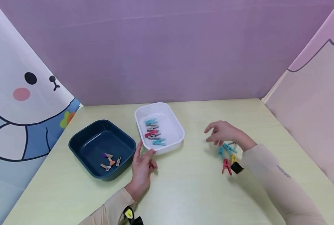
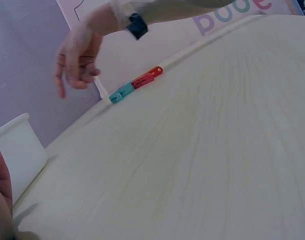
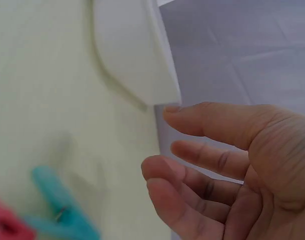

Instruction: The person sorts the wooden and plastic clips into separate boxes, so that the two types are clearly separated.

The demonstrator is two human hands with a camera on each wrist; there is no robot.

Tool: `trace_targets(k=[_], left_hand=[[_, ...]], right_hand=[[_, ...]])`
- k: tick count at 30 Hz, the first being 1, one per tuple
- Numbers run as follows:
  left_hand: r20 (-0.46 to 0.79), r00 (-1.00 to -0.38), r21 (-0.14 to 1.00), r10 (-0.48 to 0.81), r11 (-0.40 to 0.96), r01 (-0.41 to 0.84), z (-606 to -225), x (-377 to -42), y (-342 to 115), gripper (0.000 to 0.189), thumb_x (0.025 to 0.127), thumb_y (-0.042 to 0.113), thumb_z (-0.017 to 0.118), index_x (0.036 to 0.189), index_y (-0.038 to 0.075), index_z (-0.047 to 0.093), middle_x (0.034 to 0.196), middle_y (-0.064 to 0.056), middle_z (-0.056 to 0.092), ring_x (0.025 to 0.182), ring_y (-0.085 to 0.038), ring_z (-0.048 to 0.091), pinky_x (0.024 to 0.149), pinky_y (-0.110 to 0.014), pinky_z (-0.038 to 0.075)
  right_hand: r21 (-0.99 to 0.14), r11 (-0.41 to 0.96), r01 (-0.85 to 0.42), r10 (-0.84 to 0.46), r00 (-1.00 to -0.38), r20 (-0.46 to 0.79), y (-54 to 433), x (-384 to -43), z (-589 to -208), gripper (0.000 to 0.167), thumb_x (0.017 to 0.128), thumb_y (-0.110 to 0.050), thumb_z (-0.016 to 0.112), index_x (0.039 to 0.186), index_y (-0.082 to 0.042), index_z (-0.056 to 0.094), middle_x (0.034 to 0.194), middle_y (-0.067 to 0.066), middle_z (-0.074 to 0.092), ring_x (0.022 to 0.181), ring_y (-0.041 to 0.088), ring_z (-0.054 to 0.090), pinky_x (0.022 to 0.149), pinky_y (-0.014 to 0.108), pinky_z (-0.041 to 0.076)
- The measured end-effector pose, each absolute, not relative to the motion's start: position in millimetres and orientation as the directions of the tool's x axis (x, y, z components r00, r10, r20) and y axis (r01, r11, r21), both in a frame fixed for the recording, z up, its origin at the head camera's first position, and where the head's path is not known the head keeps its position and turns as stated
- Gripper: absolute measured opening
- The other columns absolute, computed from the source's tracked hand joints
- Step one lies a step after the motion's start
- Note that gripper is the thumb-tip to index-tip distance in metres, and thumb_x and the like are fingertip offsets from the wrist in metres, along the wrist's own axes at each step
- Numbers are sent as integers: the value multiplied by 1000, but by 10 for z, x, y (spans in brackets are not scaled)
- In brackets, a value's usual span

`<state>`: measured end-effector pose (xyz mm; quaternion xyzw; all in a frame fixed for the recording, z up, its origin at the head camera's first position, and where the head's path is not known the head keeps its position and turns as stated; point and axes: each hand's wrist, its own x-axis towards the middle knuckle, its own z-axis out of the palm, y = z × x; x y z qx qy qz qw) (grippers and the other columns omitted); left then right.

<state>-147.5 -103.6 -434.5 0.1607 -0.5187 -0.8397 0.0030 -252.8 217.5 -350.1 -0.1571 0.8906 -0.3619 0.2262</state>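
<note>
My left hand (image 1: 142, 170) touches the near left corner of a white plastic basin (image 1: 176, 134), its index finger reaching up beside the wall. A row of clothespins lies inside, among them a blue clothespin (image 1: 159, 142) and a red clothespin (image 1: 151, 133). Loosely bent and holding nothing, my right hand (image 1: 224, 132) hovers over the table to the basin's right. Below it lies a group of clothespins: a red clothespin (image 1: 226, 166), a turquoise clothespin (image 3: 67, 212), a yellow clothespin (image 1: 233, 158) and others. The forearm and wrist camera hide part of this group.
Left of the white basin stands a dark blue basin (image 1: 85, 137) with several small wooden clothespins (image 1: 110, 161) in it. A purple backdrop (image 1: 184, 53) rises at the table's far edge, and printed panels flank both sides.
</note>
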Motion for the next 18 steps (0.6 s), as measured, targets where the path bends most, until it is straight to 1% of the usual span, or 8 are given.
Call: trace_targets(k=[5, 9, 14, 18], left_hand=[[-267, -947, 872, -177, -463, -159, -4341, -1482, -1031, 66, 101, 17, 61, 157, 34, 29, 96, 2, 69, 52, -11, 57, 54, -22, 49], [-269, -945, 871, -184, -466, -157, -4334, -1482, -1027, 67, 101, 15, 61, 156, 33, 29, 95, 2, 69, 51, -11, 56, 55, -22, 50], [-255, -948, 874, -189, -464, -143, -4328, -1478, -1025, 68, 100, 15, 61, 157, 31, 29, 94, 1, 68, 51, -11, 56, 54, -22, 51], [-251, -950, 875, -187, -464, -140, -4335, -1470, -1023, 68, 100, 15, 61, 157, 29, 28, 94, 1, 69, 51, -10, 56, 55, -22, 51]], right_hand=[[-691, 718, -82, -408, -854, -322, 2403, -2350, -3628, 40, 89, -17, 74, 120, 2, 61, 78, 13, 67, 61, 23, 64, 58, 38, 57], [-665, 743, -76, -385, -862, -331, 2487, -2251, -3691, 38, 87, -19, 76, 116, 1, 62, 71, 8, 64, 57, 20, 62, 53, 38, 56], [-629, 776, -52, -345, -869, -354, 2480, -2192, -3789, 35, 85, -24, 79, 109, -3, 64, 68, 6, 61, 54, 17, 61, 51, 35, 55], [-619, 783, -55, -344, -869, -357, 2426, -2159, -3863, 34, 84, -25, 81, 104, -4, 64, 69, 6, 60, 49, 17, 60, 50, 33, 54]])
